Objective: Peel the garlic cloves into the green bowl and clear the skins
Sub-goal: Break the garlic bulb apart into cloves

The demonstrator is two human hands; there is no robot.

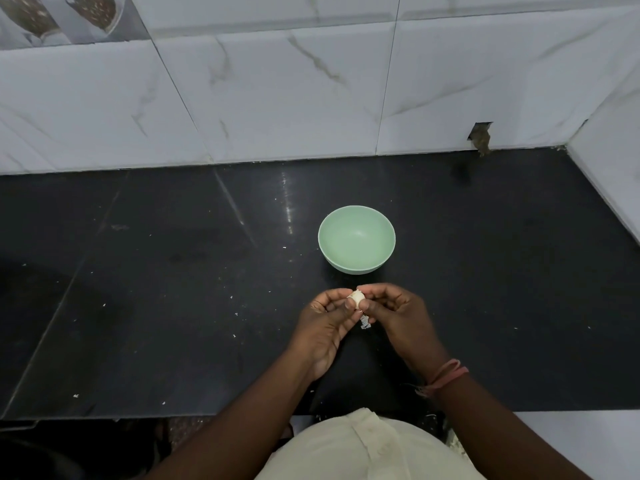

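Both hands meet just in front of the green bowl (356, 239), which stands on the dark desk (173, 289) and looks bare inside. The left hand (323, 329) pinches a garlic clove (461, 298) between thumb and fingertips, holding it steady so that the other hand can work on it. The right hand (398, 313) curls its fingers onto the same clove from the other side, most likely picking at the skin with a nail, though the contact is too small to read clearly. A scrap of pale skin (364, 323) hangs or lies just below the clove, between the hands. The clove is held above the desk and short of the bowl, probably so that skins fall on the desk while only the clean clove goes in the bowl. Small white flecks (232, 297) lie scattered over the desk, well apart from each other; these would need gathering once the peeling is done.
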